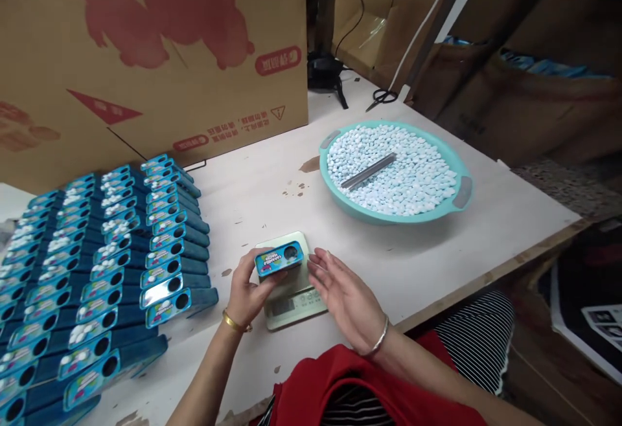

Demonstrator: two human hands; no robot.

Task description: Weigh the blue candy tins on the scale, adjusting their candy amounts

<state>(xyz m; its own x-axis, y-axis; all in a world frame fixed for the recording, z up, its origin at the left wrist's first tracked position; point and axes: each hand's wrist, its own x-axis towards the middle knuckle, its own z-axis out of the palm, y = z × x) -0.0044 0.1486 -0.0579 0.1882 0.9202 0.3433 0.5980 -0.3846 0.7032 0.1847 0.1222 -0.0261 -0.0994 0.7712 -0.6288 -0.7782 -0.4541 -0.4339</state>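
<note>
White tabletop (272, 186) is stretching out before a big cardboard box (146, 57); the left hand (247, 293) is gripping a small blue tin (279, 261), fingers curled round its near end, holding it over the pale green scale (291, 300); the right hand (347, 296) is hovering just beside, palm tilted inward, fingers loosely spread, holding nothing; rows of blue tins (97, 270) are lying to the left, a teal basin (461, 193) of pale tablets (418, 180) beyond
</note>
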